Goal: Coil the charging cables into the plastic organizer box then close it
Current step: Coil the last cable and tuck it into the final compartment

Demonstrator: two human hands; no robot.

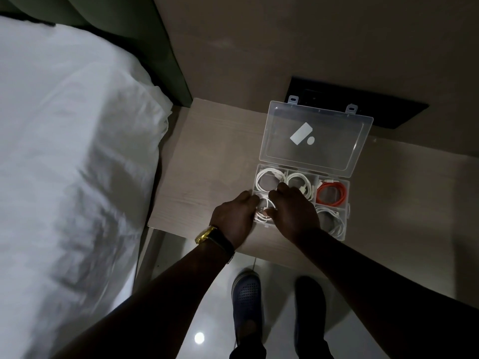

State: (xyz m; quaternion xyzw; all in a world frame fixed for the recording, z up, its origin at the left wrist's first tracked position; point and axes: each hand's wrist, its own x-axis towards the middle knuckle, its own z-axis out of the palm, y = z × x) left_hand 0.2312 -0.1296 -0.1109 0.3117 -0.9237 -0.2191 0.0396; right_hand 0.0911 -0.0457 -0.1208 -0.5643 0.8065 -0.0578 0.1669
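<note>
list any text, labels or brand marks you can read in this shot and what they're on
No legible text anywhere in the head view.
Organizer box lid: a white rectangular sticker and a small round sticker, both showing no readable print.
Wristwatch on the left wrist: dial turned away, nothing readable.
Shoes: no brand mark can be made out.

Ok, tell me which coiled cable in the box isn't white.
The orange cable, coiled in the far right compartment of the organizer box. Every other visible coil is white, including the one under both hands.
</note>
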